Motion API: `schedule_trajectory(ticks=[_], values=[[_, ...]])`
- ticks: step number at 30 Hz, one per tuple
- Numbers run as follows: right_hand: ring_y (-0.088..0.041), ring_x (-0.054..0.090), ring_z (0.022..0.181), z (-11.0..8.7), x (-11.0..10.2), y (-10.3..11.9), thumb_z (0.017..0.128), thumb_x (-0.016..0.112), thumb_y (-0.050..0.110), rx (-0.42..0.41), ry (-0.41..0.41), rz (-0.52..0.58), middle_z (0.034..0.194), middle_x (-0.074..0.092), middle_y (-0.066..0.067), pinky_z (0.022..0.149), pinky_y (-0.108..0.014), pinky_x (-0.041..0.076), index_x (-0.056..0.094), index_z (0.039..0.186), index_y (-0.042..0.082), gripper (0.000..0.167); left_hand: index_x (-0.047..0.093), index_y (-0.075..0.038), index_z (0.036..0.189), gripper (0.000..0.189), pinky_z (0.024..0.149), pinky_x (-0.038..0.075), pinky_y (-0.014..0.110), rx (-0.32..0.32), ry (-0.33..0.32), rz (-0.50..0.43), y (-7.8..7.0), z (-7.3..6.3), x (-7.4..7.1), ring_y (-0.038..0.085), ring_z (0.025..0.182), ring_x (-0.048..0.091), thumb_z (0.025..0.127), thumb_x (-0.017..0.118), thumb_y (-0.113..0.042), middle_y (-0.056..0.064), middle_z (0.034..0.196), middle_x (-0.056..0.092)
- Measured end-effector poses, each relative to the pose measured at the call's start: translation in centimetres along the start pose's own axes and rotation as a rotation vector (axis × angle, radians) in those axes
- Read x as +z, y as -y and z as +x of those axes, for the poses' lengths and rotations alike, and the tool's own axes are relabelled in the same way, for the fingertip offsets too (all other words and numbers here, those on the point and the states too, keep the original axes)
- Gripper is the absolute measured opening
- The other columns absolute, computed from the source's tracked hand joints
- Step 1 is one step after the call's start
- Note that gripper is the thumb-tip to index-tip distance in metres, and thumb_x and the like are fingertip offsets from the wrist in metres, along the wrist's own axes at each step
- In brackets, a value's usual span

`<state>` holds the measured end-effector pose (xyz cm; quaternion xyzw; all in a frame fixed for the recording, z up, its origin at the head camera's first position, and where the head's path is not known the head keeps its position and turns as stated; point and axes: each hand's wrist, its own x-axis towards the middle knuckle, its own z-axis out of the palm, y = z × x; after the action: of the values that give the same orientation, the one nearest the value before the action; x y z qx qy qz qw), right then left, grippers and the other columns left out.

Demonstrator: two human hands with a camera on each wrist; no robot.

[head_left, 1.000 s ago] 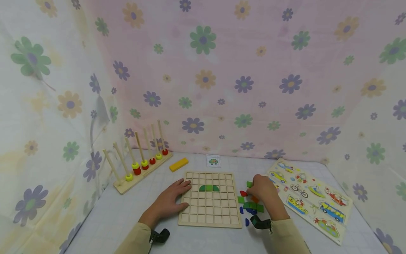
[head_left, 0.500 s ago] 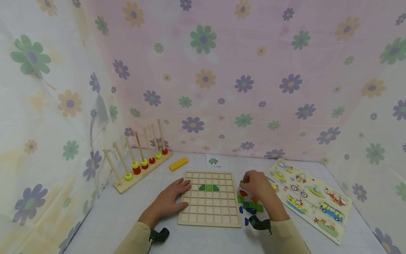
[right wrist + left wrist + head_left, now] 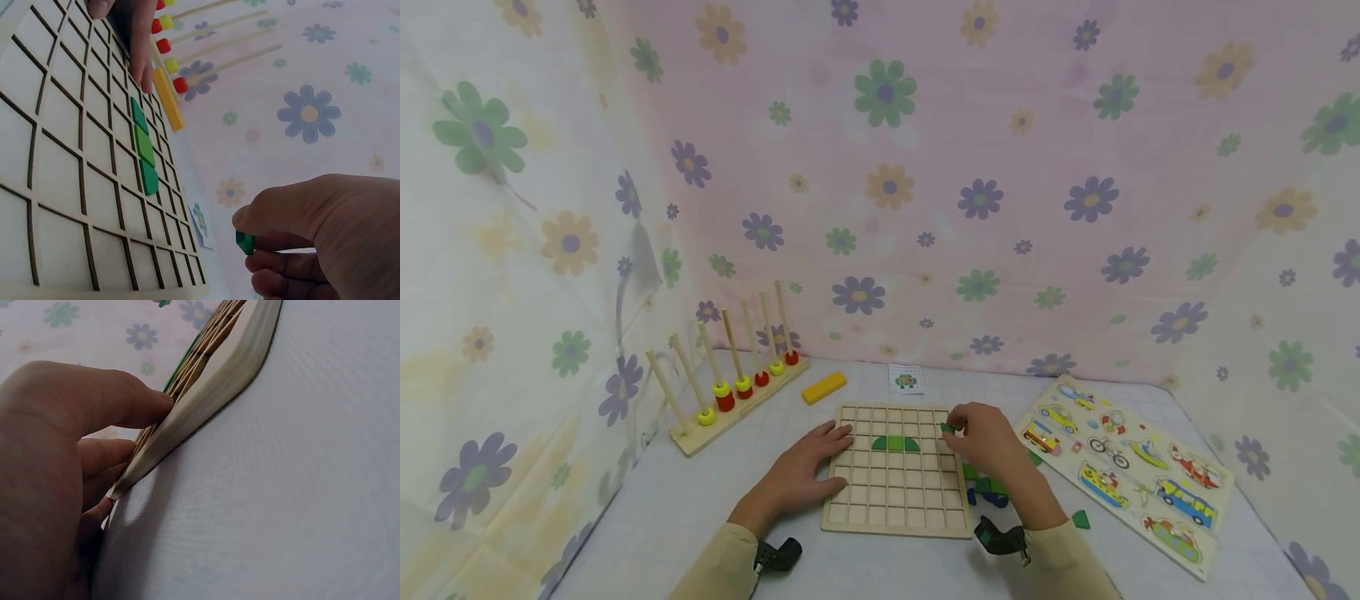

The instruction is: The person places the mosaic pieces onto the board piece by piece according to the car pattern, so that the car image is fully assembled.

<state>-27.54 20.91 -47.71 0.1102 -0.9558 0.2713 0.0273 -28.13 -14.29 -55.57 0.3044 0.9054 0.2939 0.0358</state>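
Note:
A wooden grid board (image 3: 897, 492) lies in front of me. One row holds a light green square (image 3: 896, 444) between two dark green pieces with rounded outer ends. Along the board's left edge rests my left hand (image 3: 805, 468), fingers extended; the left wrist view shows its thumb (image 3: 134, 403) touching the rim. Over the board's upper right, my right hand (image 3: 992, 440) pinches a small green piece (image 3: 244, 242) between thumb and fingers, raised above the grid in the right wrist view. My fingers cover part of that piece.
Loose green pieces (image 3: 988, 486) and blue ones lie right of the board, partly under my forearm. A picture puzzle board (image 3: 1138, 475) stands farther right. Behind are a small picture card (image 3: 906, 380) and a yellow block (image 3: 823, 388). A peg stand with rings (image 3: 737, 408) is at left.
My right hand has moved left from the loose pieces to the board's upper right, carrying the green piece. A green piece now shows beside my right sleeve. My left hand stays put.

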Motion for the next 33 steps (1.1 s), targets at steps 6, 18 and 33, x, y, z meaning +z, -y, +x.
schedule_trajectory(ticks=[6, 18, 33], values=[[-0.016, 0.06, 0.08, -0.2, 0.7, 1.4, 0.093, 0.084, 0.011, -0.031, -0.026, 0.009, 0.091, 0.069, 0.0, 0.071, -0.04, 0.055, 0.078, 0.101, 0.008, 0.01, 0.056, -0.015, 0.16, 0.069, 0.123, 0.032, 0.064, 0.001, 0.001, 0.001, 0.1, 0.1, 0.1, 0.03, 0.163, 0.026, 0.098, 0.071, -0.041, -0.003, 0.171, 0.042], [-0.013, 0.059, 0.078, 0.4, 3.4, 3.7, 0.094, 0.085, 0.015, -0.114, -0.047, 0.022, 0.088, 0.067, 0.004, 0.071, -0.039, 0.055, 0.075, 0.097, 0.012, 0.011, 0.057, -0.015, 0.16, 0.07, 0.123, 0.033, 0.063, 0.005, -0.008, 0.0, 0.3, 0.1, 0.1, 0.031, 0.162, 0.027, 0.097, 0.073, -0.039, -0.003, 0.17, 0.043], [-0.015, 0.063, 0.08, 1.4, 5.5, 7.0, 0.096, 0.083, 0.02, -0.094, 0.008, 0.047, 0.091, 0.07, 0.001, 0.072, -0.039, 0.057, 0.074, 0.099, 0.011, 0.014, 0.059, -0.014, 0.159, 0.067, 0.122, 0.034, 0.064, 0.013, -0.016, -0.012, -0.2, -0.1, -0.1, 0.032, 0.162, 0.028, 0.098, 0.072, -0.038, -0.002, 0.17, 0.045]])
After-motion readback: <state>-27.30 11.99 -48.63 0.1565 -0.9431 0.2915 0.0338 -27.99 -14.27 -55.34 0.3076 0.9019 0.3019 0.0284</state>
